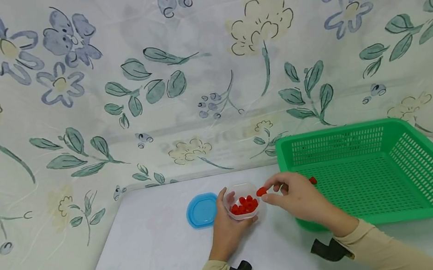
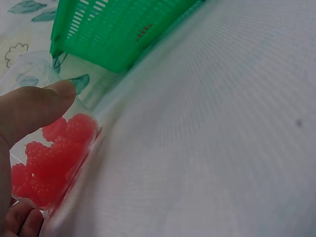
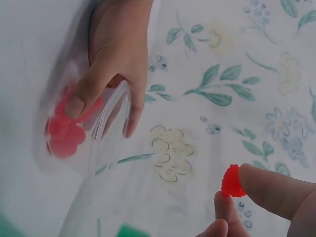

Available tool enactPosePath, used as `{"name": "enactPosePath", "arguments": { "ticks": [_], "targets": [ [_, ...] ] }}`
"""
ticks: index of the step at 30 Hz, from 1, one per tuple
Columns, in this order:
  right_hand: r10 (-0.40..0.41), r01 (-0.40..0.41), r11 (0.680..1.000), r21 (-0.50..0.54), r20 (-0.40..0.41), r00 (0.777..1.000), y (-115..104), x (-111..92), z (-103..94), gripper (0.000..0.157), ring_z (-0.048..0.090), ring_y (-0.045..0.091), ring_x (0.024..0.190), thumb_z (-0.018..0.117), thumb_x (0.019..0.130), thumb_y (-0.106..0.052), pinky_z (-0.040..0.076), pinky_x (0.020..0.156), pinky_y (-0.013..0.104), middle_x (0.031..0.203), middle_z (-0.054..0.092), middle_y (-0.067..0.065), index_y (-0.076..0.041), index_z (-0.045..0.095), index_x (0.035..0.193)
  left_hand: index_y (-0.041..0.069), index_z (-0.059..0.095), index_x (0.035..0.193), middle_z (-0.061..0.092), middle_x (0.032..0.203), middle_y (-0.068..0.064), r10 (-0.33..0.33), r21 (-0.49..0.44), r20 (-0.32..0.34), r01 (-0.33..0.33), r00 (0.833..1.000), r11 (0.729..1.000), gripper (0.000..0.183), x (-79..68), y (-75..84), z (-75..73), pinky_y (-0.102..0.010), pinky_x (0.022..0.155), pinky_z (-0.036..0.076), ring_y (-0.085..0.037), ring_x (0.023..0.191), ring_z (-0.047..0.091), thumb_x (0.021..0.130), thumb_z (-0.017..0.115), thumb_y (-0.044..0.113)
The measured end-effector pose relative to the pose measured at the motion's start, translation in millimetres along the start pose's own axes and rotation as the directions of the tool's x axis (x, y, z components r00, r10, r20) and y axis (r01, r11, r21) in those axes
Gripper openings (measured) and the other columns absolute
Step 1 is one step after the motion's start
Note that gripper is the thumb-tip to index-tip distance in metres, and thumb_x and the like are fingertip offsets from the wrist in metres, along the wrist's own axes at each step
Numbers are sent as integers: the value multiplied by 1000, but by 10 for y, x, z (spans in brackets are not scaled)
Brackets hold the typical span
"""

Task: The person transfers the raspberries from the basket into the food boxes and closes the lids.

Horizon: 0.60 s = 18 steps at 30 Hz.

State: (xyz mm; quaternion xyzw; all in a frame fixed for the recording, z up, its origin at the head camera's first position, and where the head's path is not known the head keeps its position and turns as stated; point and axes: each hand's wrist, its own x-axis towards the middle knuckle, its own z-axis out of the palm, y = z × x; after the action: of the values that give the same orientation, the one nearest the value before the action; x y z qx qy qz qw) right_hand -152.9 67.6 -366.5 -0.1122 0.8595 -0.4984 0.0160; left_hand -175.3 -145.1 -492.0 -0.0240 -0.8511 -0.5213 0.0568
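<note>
My left hand [image 1: 228, 232] grips a small clear plastic container [image 1: 243, 217] near the table's middle, fingers and thumb around its sides. Several red raspberries [image 1: 245, 205] lie inside; in the left wrist view the raspberries [image 2: 57, 160] show through the clear wall, with the thumb [image 2: 39, 107] across it. Just right of the container's opening, my right hand [image 1: 303, 199] pinches one raspberry [image 1: 261, 191] between thumb and fingertips. In the right wrist view that raspberry [image 3: 232, 181] is apart from the container rim [image 3: 116, 106].
A large green basket [image 1: 388, 217] stands on the right, close to the right hand. One red raspberry [image 1: 313, 180] shows in it, partly hidden behind that hand. A blue lid [image 1: 201, 211] lies left of the container. Patterned cloth [image 1: 209, 84] hangs behind the white table [image 1: 146, 257].
</note>
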Motion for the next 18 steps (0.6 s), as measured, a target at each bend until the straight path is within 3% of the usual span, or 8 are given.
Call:
{"name": "enactPosePath", "arguments": {
  "ticks": [10,18],
  "targets": [
    [-50,50,999,-2,-69,996,-20,23,302,12,45,17,69,77,87,-13,37,54,28,86,57,4,-10,73,98,18,24,156,48,150,-6,5,2,-3,-5,1000,1000,107,5,-13,0,-52,103,48,-34,137,45,73,92,23],
    [-86,77,994,-77,-116,990,9,86,567,15,48,19,76,76,88,-14,44,61,30,87,58,6,-6,72,100,15,23,156,48,150,-8,28,14,1,-28,1000,1000,106,5,-12,-1,-50,103,49,-34,137,45,74,91,18]
  ]
}}
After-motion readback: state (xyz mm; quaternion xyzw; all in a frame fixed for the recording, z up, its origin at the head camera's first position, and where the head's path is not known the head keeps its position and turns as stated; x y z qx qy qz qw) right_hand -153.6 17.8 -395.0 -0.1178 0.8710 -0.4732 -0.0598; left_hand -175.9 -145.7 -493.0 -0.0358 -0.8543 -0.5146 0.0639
